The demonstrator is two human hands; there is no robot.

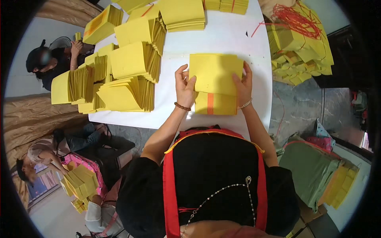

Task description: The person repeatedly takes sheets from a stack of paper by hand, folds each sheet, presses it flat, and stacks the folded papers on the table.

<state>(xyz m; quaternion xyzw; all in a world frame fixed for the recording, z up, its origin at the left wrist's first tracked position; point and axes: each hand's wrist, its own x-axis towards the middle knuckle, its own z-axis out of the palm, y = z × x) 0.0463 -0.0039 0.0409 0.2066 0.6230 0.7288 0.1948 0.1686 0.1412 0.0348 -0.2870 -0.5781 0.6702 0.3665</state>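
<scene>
Both my hands grip a stack of yellow paper (213, 73) from its two sides, over the white table in front of me. My left hand (185, 88) has its thumb on the left edge, fingers curled at the side. On the opposite edge, my right hand (243, 88) presses its thumb on top, with the fingers along the side. Nearer my body, partly covered by that stack, lies another yellow bundle (226, 104) with an orange strip (210, 104) across it. Whether the two touch I cannot tell.
Several folded yellow paper stacks (133, 59) crowd the left and far part of the white table (174, 113). Tied yellow bundles with red string (297, 20) stand at the far right. A green sack (309, 170) is at the right. Two other people handle yellow paper at the left.
</scene>
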